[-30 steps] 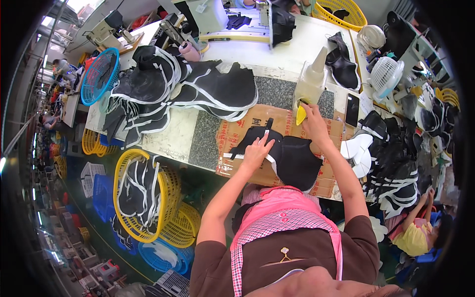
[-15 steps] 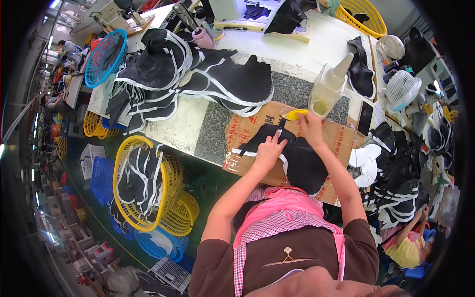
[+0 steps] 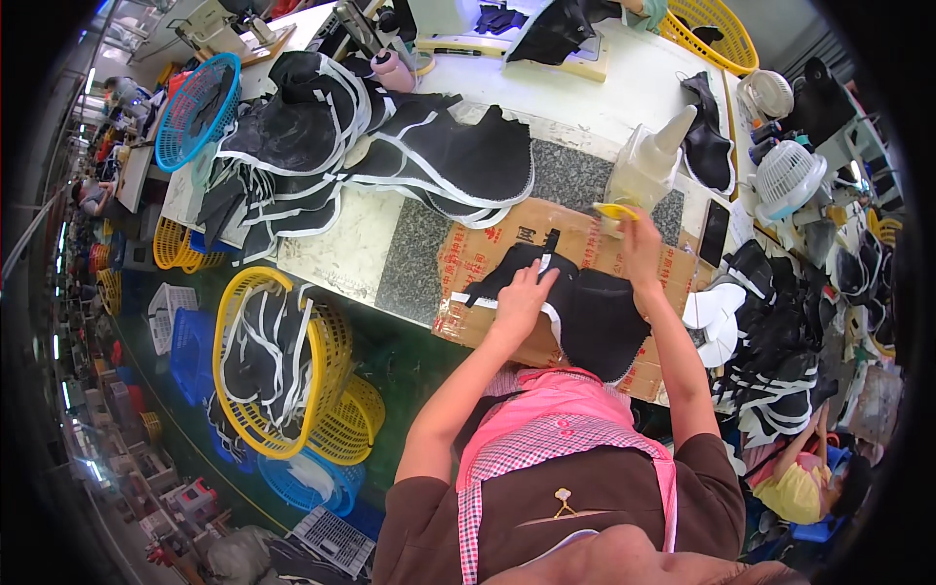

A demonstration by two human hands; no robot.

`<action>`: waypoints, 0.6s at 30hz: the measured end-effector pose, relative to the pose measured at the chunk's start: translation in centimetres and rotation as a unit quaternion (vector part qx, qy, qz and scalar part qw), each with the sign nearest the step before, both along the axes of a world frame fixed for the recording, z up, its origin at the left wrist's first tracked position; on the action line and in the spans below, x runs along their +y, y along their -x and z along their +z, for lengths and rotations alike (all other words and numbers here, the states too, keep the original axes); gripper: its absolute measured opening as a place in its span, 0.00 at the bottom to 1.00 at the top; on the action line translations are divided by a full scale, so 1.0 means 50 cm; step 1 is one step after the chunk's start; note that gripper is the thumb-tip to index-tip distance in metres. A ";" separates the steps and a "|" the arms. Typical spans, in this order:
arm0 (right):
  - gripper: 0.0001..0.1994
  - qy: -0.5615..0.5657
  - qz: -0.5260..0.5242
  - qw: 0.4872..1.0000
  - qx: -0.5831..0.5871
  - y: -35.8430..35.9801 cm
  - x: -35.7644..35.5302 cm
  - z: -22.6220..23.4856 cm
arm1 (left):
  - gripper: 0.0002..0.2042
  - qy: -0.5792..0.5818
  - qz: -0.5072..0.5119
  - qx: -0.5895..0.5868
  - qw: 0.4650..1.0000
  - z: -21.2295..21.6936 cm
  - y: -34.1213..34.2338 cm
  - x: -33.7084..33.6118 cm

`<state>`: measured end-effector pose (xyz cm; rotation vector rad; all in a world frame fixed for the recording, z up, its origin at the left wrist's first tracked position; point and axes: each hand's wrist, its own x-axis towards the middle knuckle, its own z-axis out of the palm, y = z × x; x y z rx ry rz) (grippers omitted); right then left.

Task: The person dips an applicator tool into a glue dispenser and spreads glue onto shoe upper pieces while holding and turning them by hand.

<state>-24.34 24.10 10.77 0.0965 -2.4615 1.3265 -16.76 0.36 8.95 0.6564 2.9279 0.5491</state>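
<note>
One small yellow tool (image 3: 613, 211), one brown cardboard sheet (image 3: 577, 232).
Right hand (image 3: 640, 255) pinches the tool near the sheet's far edge; left hand (image 3: 522, 298) lies flat on white-edged black cloth (image 3: 603, 322).

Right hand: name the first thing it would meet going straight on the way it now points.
Most likely the pale translucent bottle, just beyond the right hand and the small yellow tool it holds; the hand's height is hard to judge from this one view.

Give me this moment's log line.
left hand: on black piece, atop cardboard | right hand: holding yellow tool | pale bottle: standing nearby
</note>
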 end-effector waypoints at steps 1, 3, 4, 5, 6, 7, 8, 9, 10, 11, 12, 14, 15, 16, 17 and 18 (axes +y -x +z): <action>0.07 -0.026 -0.056 0.998 0.027 -0.001 0.017 0.013 | 0.25 -0.002 0.001 0.001 1.000 0.002 -0.009 -0.011; 0.07 -0.052 -0.093 0.994 0.008 -0.002 0.052 0.019 | 0.29 -0.078 0.045 0.067 0.994 0.019 -0.032 -0.026; 0.06 -0.083 -0.067 0.993 0.042 0.010 0.074 -0.006 | 0.29 -0.130 0.062 0.051 0.988 0.036 -0.047 -0.024; 0.06 -0.112 -0.036 0.990 0.075 0.015 0.083 -0.022 | 0.29 -0.131 0.059 0.050 0.988 0.046 -0.066 -0.026; 0.06 -0.083 -0.031 0.995 0.039 0.016 0.074 -0.021 | 0.24 -0.205 0.127 0.046 0.969 0.052 -0.085 -0.032; 0.06 -0.082 -0.029 0.995 0.038 0.010 0.078 -0.020 | 0.20 -0.276 0.194 0.041 0.941 0.054 -0.103 -0.037; 0.06 -0.062 -0.080 0.995 0.018 0.010 0.084 -0.020 | 0.20 -0.274 0.201 0.045 0.939 0.044 -0.121 -0.040; 0.08 -0.040 -0.129 0.991 -0.005 0.006 0.084 -0.020 | 0.17 -0.380 0.295 -0.086 0.872 0.018 -0.146 -0.042; 0.08 -0.037 -0.118 0.992 -0.005 0.006 0.084 -0.021 | 0.15 -0.473 0.376 -0.211 0.768 -0.015 -0.162 -0.044; 0.09 0.031 -0.144 0.988 -0.054 0.007 0.076 -0.016 | 0.17 -0.523 0.391 -0.249 0.715 -0.073 -0.175 -0.055; 0.11 0.096 -0.178 0.974 -0.107 0.002 0.071 -0.016 | 0.17 -0.588 0.422 -0.332 0.605 -0.047 -0.160 -0.046; 0.11 0.105 -0.122 0.981 -0.111 -0.019 0.010 -0.013 | 0.17 -0.643 0.450 -0.397 0.475 -0.024 -0.122 -0.039; 0.11 0.110 -0.074 0.985 -0.111 -0.032 -0.031 -0.006 | 0.15 -0.670 0.444 -0.412 0.429 -0.031 -0.108 -0.037; 0.09 0.125 -0.004 0.986 -0.109 -0.046 -0.075 -0.012 | 0.13 -0.695 0.435 -0.427 0.382 -0.040 -0.101 -0.032; 0.08 0.139 0.068 0.982 -0.106 -0.054 -0.117 -0.028 | 0.13 -0.699 0.437 -0.421 0.379 -0.079 -0.100 -0.029; 0.07 0.093 0.157 0.979 -0.089 -0.053 -0.150 -0.050 | 0.10 -0.710 0.438 -0.401 0.379 -0.141 -0.103 -0.030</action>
